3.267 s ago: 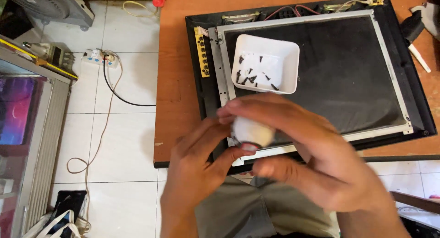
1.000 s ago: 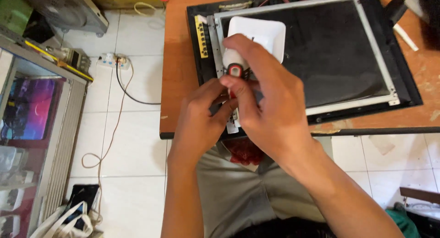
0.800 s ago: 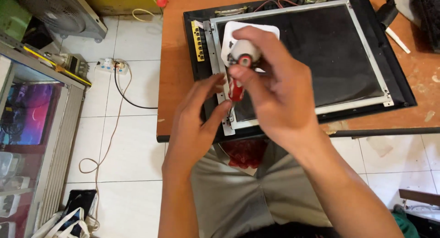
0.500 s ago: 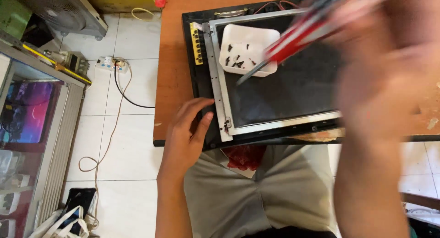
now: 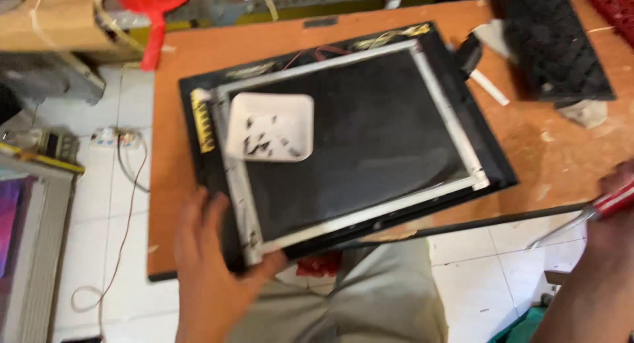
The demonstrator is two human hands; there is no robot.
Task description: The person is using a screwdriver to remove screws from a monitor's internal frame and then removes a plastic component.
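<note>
The display panel lies on the wooden table, its 7 o'clock corner clamped by the left hand. The right hand, at 3 o'clock, grips a screwdriver. If the panel tilts, the white tray at 10 o'clock can slide and spill its screws.

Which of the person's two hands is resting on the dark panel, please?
The left hand, gripping the panel at its near-left corner; the right hand is off to the side, holding a red-handled screwdriver.

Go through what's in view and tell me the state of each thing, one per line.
Screen panel: flat on the table, metal frame exposed.
White tray: resting on the panel, small dark bits inside.
Left hand: gripping the panel's near corner.
Right hand: off to the side, holding a red-handled screwdriver.
</note>
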